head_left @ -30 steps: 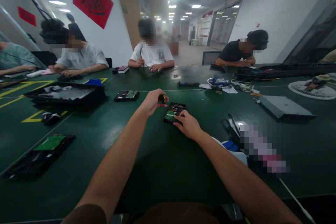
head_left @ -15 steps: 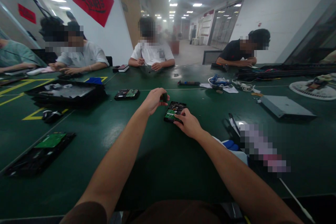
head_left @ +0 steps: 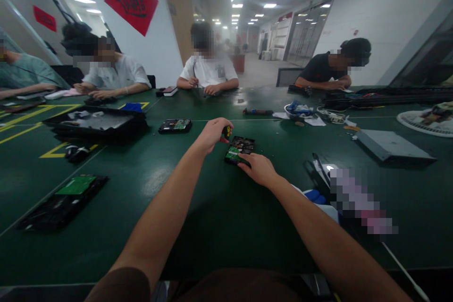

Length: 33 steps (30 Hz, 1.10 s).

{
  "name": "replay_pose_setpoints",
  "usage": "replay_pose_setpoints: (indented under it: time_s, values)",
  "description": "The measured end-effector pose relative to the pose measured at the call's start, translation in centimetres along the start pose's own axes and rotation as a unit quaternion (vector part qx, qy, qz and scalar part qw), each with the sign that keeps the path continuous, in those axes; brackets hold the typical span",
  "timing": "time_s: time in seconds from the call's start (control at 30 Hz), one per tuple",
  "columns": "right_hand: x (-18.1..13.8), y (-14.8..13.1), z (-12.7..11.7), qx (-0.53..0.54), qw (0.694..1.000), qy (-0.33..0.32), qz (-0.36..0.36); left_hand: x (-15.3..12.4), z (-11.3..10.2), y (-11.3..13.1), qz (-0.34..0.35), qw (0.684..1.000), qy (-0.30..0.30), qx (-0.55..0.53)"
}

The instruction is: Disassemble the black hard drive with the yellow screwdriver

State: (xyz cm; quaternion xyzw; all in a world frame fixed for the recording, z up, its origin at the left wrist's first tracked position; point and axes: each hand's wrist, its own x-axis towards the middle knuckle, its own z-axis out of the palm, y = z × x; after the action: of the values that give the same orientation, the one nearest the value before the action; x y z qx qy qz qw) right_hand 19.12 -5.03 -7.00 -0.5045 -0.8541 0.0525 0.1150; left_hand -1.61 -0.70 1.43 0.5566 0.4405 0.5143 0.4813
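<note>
A hard drive (head_left: 245, 143) with a green circuit board lies on the green table in front of me. My right hand (head_left: 260, 168) grips its near right edge, thumb and fingers pressed on it. Over the drive's far left corner, my left hand (head_left: 214, 135) is closed around the black-and-yellow handle of what looks like a screwdriver (head_left: 227, 131). Its shaft and tip are too small to make out. Farther left sits another hard drive (head_left: 175, 126), and a larger black device with a green board (head_left: 63, 203) lies at the near left.
A black tray (head_left: 95, 122) stands at the left, with a dark mouse-like object (head_left: 77, 152) before it. To the right are a bowl of blue items (head_left: 300, 110), a grey metal box (head_left: 394, 145) and blue-and-white gloves (head_left: 316, 198). Several people sit across the table (head_left: 198, 226).
The view has shifted slightly, so everything sits a little farther right. In my left hand the handle has turned and its yellow part now shows. My right fingers lie a bit flatter on the drive.
</note>
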Motion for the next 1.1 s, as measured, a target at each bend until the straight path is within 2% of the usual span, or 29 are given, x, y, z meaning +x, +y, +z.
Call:
replay_pose_setpoints:
  time_s: [0.2, 0.47, 0.83, 1.1]
  values:
    - [-0.1, 0.0, 0.0, -0.004, 1.000, -0.006, 0.009, 0.5, -0.1, -0.6, -0.038, 0.994, 0.009, -0.098]
    - [0.0, -0.1, 0.1, -0.010, 0.999, -0.014, 0.030, -0.2, 0.1, 0.4, -0.013, 0.999, 0.018, -0.023]
    - [0.0, 0.3, 0.3, -0.014, 1.000, -0.006, 0.028, 0.3, 0.2, -0.2, -0.046, 0.994, -0.002, -0.103]
    - [0.0, 0.5, 0.2, 0.001, 1.000, -0.005, 0.017, 0.1, -0.2, 0.2, -0.031, 0.999, -0.001, -0.044]
